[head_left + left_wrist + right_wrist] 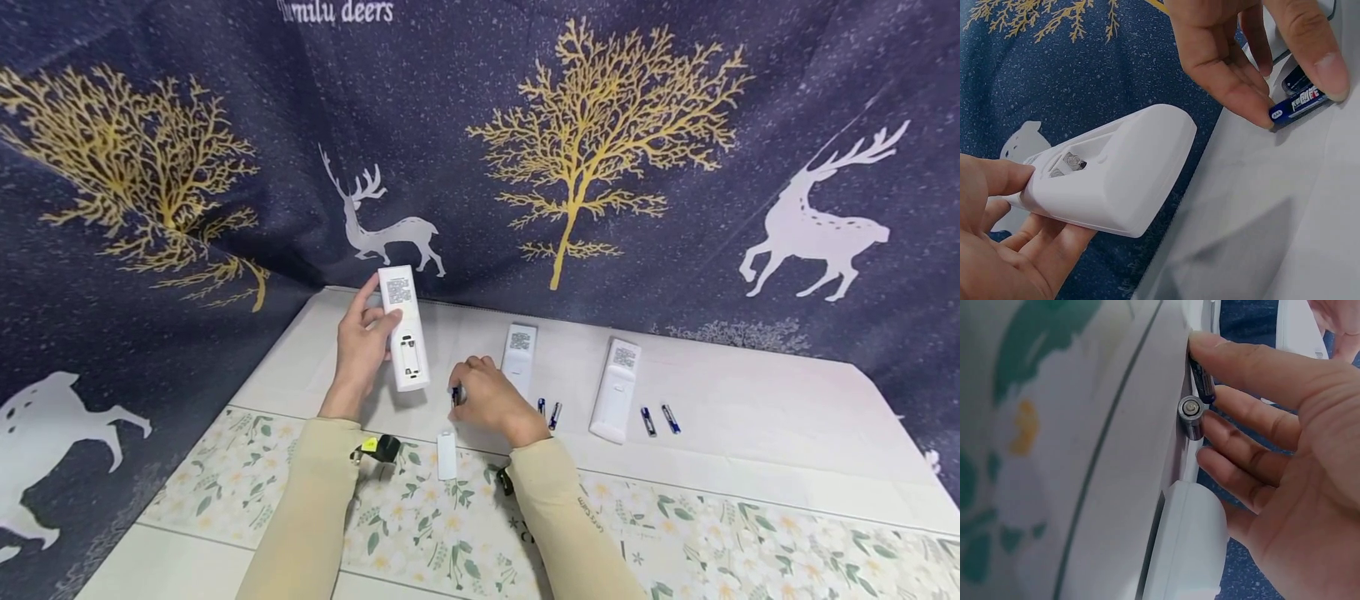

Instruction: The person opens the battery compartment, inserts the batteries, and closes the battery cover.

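My left hand grips a white remote above the table, back side up. Its battery bay stands open and empty, with a spring showing. The left hand's fingers wrap the remote's near end. My right hand is down on the table just right of the remote. Its thumb and fingers pinch a blue battery, and a second battery lies against the fingers. A small white battery cover lies loose near my right wrist.
Two more white remotes lie face down on the white table, each with a pair of blue batteries beside it. A floral mat covers the near edge. A dark deer-print cloth hangs behind and at the left.
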A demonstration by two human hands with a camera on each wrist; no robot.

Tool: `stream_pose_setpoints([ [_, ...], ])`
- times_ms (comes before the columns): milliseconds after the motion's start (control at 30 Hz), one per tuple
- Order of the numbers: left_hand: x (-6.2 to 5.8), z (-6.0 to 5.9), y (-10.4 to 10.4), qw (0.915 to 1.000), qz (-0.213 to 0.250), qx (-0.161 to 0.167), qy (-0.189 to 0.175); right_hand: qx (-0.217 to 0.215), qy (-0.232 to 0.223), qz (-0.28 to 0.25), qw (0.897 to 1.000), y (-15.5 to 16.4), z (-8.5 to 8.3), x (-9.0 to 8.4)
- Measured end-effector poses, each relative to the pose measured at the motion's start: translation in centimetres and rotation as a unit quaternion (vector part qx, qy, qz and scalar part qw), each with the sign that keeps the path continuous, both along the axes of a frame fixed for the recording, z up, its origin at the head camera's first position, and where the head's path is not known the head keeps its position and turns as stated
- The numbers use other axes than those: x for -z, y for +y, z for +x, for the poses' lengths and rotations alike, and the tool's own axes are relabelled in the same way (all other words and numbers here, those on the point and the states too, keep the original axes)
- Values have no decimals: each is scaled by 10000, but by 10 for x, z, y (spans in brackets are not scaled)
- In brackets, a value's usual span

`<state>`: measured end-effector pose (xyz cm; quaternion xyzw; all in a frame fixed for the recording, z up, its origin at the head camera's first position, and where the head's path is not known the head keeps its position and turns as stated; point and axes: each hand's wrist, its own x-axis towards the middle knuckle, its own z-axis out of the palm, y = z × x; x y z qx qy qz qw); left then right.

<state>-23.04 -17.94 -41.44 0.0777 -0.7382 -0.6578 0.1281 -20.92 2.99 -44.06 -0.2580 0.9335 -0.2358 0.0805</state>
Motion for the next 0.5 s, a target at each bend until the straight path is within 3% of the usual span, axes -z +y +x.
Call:
stream_pose_setpoints([
  [300, 0, 0, 0, 9999, -105, -37, -27, 166, 13, -287, 9994, 0, -2, 1],
  [500, 0, 0, 0, 10000, -32, -52, 24, 69, 51, -776, 9970, 2, -3, 1],
])
